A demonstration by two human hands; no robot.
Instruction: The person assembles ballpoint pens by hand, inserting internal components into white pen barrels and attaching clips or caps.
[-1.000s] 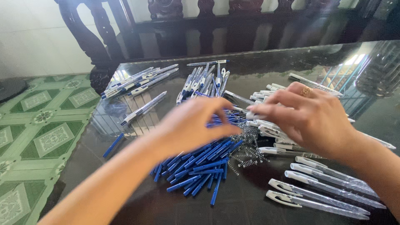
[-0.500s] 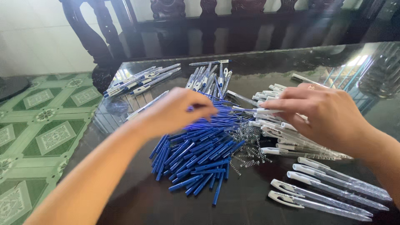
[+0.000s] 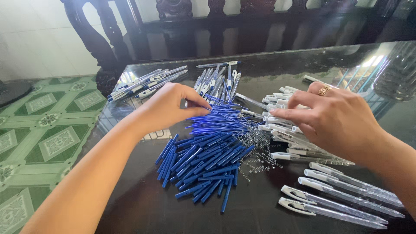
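On the dark glass bench (image 3: 277,73), the left hand (image 3: 167,106) had drawn back, now pinching thin blue refills (image 3: 225,119); the right hand (image 3: 338,119) hovered half-spread over white barrels (image 3: 281,125).

My left hand (image 3: 167,108) reaches in from the lower left on a long bare forearm, knuckles up, thumb and fingertips pinched together. My right hand (image 3: 336,119) comes in from the right, palm down, fingers spread and curled downward, a gold ring on one finger.
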